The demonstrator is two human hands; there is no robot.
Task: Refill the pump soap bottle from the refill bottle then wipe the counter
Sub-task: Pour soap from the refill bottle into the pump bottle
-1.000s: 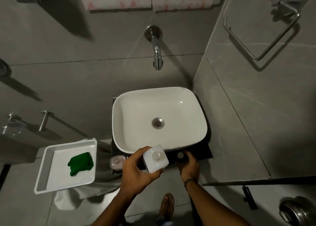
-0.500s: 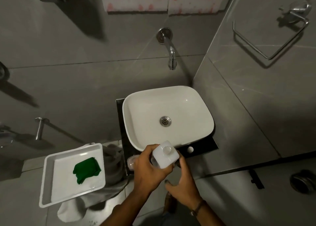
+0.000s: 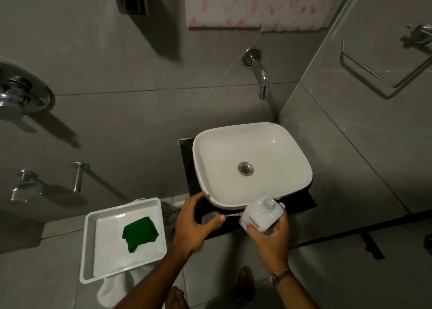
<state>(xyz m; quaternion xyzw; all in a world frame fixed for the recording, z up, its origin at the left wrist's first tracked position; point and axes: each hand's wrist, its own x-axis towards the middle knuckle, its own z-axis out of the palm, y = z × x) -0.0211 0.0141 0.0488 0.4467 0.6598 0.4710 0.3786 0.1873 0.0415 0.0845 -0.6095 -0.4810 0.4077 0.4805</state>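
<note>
One refill bottle (image 3: 261, 215) gripped by right hand (image 3: 272, 237), left hand (image 3: 195, 226) spread

Capped refill bottle (image 3: 263, 214) held at the front rim of the basin (image 3: 252, 145), over the black counter (image 3: 301, 203).

The white, square-shouldered refill bottle, its round cap on, is seen from above in the grip of the right hand (image 3: 271, 241), just in front of the basin's near edge. The pump soap bottle (image 3: 209, 217) shows only as a small pale shape on the counter by the basin's front-left corner, largely hidden under the arched left hand (image 3: 194, 226). The dark counter slab juts out from beneath the basin. A green cloth (image 3: 139, 233) lies crumpled well to the basin's front-left.
</note>
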